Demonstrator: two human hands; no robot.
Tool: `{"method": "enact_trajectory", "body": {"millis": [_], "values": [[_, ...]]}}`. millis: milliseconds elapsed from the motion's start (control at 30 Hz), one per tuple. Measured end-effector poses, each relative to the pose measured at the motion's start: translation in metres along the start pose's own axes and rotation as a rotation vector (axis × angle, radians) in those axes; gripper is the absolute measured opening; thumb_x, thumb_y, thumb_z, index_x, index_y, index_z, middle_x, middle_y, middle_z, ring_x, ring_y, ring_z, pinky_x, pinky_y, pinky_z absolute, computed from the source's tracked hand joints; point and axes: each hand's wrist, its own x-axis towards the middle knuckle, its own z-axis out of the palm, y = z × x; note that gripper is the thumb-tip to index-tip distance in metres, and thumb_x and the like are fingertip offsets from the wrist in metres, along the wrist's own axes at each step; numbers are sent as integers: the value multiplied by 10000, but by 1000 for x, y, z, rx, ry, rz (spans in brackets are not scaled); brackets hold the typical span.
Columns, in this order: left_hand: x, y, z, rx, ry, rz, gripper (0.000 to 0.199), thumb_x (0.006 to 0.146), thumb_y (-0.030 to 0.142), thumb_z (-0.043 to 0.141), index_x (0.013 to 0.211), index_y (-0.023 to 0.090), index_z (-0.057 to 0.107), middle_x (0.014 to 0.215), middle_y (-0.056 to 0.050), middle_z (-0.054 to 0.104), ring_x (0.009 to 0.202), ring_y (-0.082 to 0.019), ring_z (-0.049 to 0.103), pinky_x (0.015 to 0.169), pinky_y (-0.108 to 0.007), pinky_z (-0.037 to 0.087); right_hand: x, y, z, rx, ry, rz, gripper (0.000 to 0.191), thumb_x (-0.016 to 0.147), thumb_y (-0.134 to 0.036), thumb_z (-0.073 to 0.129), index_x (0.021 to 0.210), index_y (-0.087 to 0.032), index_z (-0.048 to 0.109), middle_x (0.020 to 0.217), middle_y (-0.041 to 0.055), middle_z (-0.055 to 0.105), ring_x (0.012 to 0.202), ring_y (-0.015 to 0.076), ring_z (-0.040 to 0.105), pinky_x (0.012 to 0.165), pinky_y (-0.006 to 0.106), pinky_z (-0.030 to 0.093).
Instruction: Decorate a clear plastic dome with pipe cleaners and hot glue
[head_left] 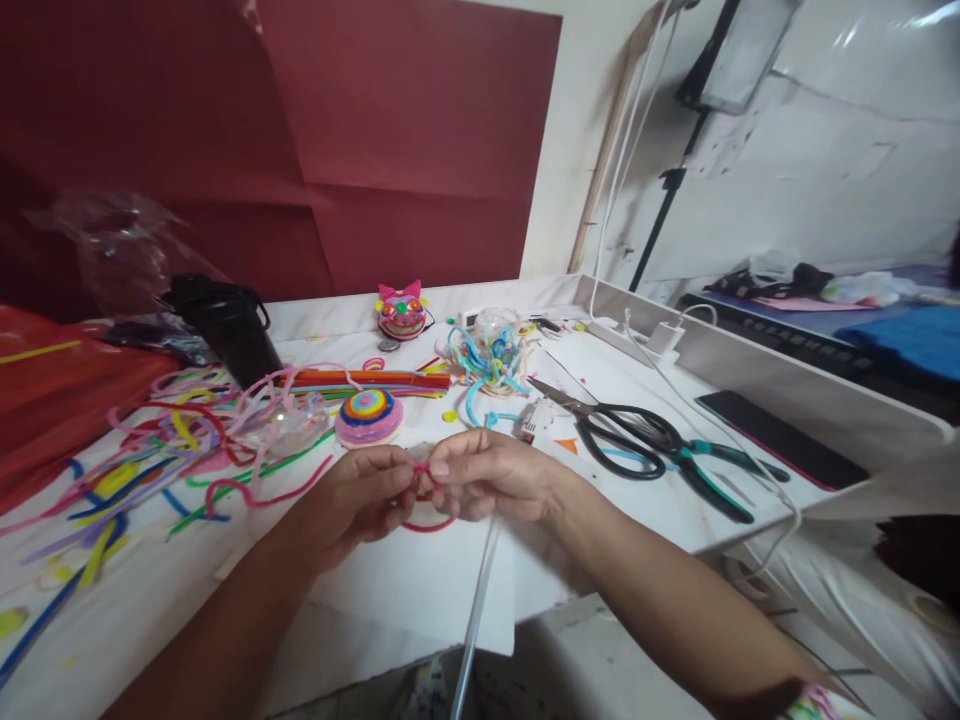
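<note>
Near the middle of the view, my left hand (369,497) and my right hand (487,474) meet fingertip to fingertip. Both pinch a small pink piece (421,468) between thumbs and forefingers; most of it is hidden by the fingers. Below the fingers a red curved strip (430,525) shows over the white sheet (420,590). A round dome of coiled, multicoloured rings (369,418) lies just behind my left hand. Under my right hand a pale thin stick (478,610) slants down past the table edge.
Loose coloured pipe cleaners (187,450) and a black bottle (225,330) are at the left. A cat-faced ornament (402,312) and a blue tangle (491,355) stand behind. At the right are black scissors (622,430), pliers (709,480) and a phone (780,438).
</note>
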Motion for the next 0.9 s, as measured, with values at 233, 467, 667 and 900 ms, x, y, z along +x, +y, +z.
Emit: {"method": "enact_trajectory", "body": {"millis": [233, 467, 667, 900], "values": [[-5, -5, 1, -36, -190, -6, 388, 574, 456, 848, 650, 166, 601, 509, 26, 556, 394, -40, 391, 352, -149, 197, -4, 14, 10, 74, -72, -26, 295, 606, -285, 866, 704, -108, 651, 575, 27, 652, 434, 54, 530, 314, 109, 167], [-8, -3, 3, 46, -234, 11, 431, 585, 493, 828, 627, 173, 542, 441, 59, 486, 336, -25, 281, 320, -159, 130, -3, 19, 8, 68, -67, -61, 247, 569, -217, 863, 691, -103, 681, 533, 17, 629, 385, 42, 469, 315, 128, 142], [-6, -5, 0, 37, -290, 13, 404, 621, 459, 822, 649, 165, 545, 437, 59, 499, 332, -28, 324, 321, -147, 173, -1, 19, 7, 70, -71, -43, 221, 564, -187, 852, 685, -92, 694, 496, 1, 597, 369, 41, 448, 319, 137, 173], [-4, -3, 6, -38, -215, -3, 425, 606, 487, 825, 653, 151, 570, 482, 47, 508, 372, -26, 344, 342, -145, 170, -3, 18, 1, 105, -30, -49, 227, 603, -227, 854, 674, -94, 685, 531, 16, 622, 370, 24, 440, 315, 107, 182]]}}
